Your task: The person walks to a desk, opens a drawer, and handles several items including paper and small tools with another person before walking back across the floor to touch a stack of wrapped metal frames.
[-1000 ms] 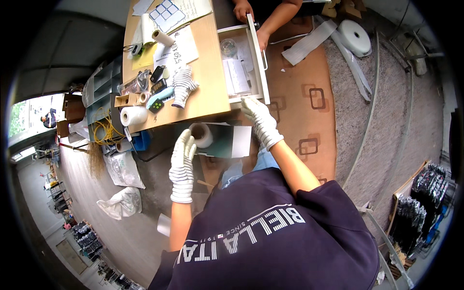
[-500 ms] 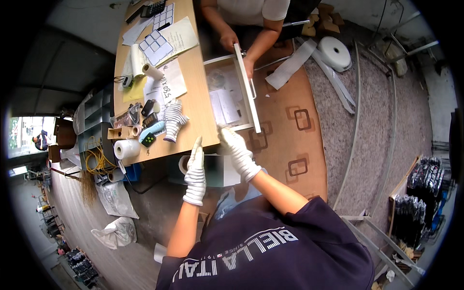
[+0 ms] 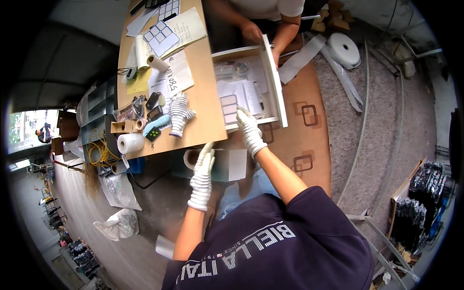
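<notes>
My left hand (image 3: 202, 176), in a white knitted glove, is held up just below the near edge of the wooden desk (image 3: 203, 116). Its fingers are stretched out and it holds nothing. My right hand (image 3: 249, 131), gloved alike, reaches over the near side of a pulled-out white drawer (image 3: 275, 82). Its fingers are extended, with the tips beside a sheet of blue-edged labels (image 3: 229, 108); whether they touch it I cannot tell. Inside the drawer lie white papers (image 3: 247, 94) too. Another person's hand (image 3: 251, 32) is near the drawer front.
On the desk lie a striped glove (image 3: 179, 115), a clear tape roll (image 3: 130, 143), a cardboard tube (image 3: 157, 63) and a label sheet (image 3: 162, 38). A box (image 3: 227, 164) stands under the desk edge. A white roll (image 3: 344, 50) rests on the floor behind the drawer.
The drawer stands farther out, and a label sheet now shows inside it. My right hand has moved from the desk corner to the drawer. The view has shifted slightly.
</notes>
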Available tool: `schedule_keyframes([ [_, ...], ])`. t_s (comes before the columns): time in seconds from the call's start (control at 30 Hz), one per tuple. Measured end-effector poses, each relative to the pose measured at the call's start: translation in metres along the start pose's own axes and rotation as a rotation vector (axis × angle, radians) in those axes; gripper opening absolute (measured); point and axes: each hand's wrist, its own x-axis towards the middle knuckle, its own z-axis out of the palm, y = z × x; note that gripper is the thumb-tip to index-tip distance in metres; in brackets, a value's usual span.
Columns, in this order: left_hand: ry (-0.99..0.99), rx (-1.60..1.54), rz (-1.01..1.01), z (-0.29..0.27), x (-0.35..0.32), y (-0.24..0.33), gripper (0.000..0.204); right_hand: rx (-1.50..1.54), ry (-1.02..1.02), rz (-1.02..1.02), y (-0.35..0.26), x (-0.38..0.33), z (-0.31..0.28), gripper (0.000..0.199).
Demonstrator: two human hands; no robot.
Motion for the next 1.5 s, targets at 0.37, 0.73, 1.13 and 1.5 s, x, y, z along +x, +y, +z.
schedule_keyframes([
  [0.37,-0.159,0.102,-0.019,0.042,0.055,-0.014,0.031,-0.068,0.199,-0.02,-0.04,0.028,-0.05,0.043],
  [0.73,-0.185,0.129,-0.117,0.029,0.064,-0.048,0.028,0.041,0.405,0.082,-0.027,0.163,-0.103,0.062],
  [1.13,-0.199,0.141,-0.162,0.052,0.091,-0.046,0.028,-0.106,0.37,-0.051,-0.021,0.187,-0.103,0.044],
  [1.5,-0.2,0.114,-0.2,0.037,0.08,-0.063,0.027,-1.058,0.275,-0.386,-0.029,0.148,-0.081,0.041],
])
